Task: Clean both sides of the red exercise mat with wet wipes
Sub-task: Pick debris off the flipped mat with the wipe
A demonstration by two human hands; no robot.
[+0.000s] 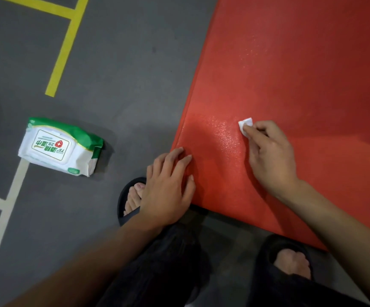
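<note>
Grey floor (pixel 117 85) carries the wet wipe pack (pixel 60 146) at nine o'clock, lid closed, well apart from the work. Next, the left hand (pixel 168 191) lies with loosely spread fingers on the near corner of the red mat (pixel 301 74), pinning it. At three o'clock the right hand (pixel 270 156) pinches a small folded wipe (pixel 246 125) against the mat's wet-looking patch. Judged risks: so small a wad may dry or leave strips unwiped, and the mat could slide if the pinning hand lifts.
</note>
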